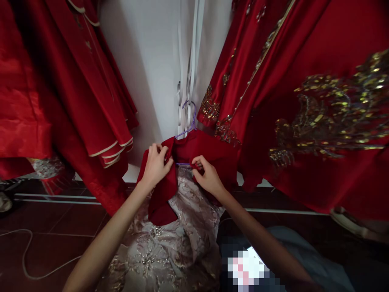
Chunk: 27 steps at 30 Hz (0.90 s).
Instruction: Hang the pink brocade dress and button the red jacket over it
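Observation:
A small red jacket [212, 152] hangs on a purple hanger [190, 129], its front parted in the middle. My left hand [158, 163] is closed with the fingers pinching the jacket's left front edge. On the other side my right hand [207, 173] pinches the right front edge between curled fingers and thumb. Between the two hands the hanger's lower bar shows inside the jacket. Pale embroidered fabric [182, 227] with a shiny floral pattern spreads below the jacket, partly covered by its lower left panel.
Red garments with pale trim [112, 144] hang at the left. Red garments with gold sequins [334, 109] hang at the right. White straps [194, 44] run down the pale wall behind. A white cable [30, 263] lies on the dark tiled floor, and a pixelated bright patch shows lower right.

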{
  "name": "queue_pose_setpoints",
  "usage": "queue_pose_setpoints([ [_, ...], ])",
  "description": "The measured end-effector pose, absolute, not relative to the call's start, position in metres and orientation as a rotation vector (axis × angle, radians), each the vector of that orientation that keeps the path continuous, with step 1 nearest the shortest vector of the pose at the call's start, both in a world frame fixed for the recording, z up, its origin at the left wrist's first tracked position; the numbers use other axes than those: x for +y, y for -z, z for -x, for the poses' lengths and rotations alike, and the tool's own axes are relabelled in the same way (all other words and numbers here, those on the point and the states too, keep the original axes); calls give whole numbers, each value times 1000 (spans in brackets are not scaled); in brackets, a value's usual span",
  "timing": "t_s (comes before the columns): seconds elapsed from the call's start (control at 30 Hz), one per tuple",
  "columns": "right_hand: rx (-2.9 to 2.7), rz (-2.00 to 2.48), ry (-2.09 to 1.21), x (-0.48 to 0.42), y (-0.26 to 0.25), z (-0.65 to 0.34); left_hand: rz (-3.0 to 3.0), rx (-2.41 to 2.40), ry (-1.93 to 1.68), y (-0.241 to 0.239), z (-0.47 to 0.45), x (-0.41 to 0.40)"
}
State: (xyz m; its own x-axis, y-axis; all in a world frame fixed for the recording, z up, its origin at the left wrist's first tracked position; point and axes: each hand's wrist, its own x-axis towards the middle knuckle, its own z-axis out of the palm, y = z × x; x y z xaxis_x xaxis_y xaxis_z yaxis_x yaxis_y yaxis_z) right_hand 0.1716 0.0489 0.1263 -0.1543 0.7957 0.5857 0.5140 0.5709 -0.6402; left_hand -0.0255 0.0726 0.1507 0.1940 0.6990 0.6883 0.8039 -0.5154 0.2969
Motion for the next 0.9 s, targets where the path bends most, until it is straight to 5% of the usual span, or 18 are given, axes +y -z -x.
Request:
queue_pose_setpoints([
  [0.27, -1778, 922, -572, 67, -118, -172, 2826, -1428, 1206, -130, -23, 61],
  [0.47, -1626, 841, -794, 55, -112, -176, 2418, -1680, 2323, -101, -38, 55],
  [0.57, -1610, 848, -871, 49, -109, -177, 2261, -1798, 2576, -86, -42, 50],
  [0.9, -1623, 875, -713, 53, -113, -177, 2634, -1537, 1754, -115, -26, 33],
])
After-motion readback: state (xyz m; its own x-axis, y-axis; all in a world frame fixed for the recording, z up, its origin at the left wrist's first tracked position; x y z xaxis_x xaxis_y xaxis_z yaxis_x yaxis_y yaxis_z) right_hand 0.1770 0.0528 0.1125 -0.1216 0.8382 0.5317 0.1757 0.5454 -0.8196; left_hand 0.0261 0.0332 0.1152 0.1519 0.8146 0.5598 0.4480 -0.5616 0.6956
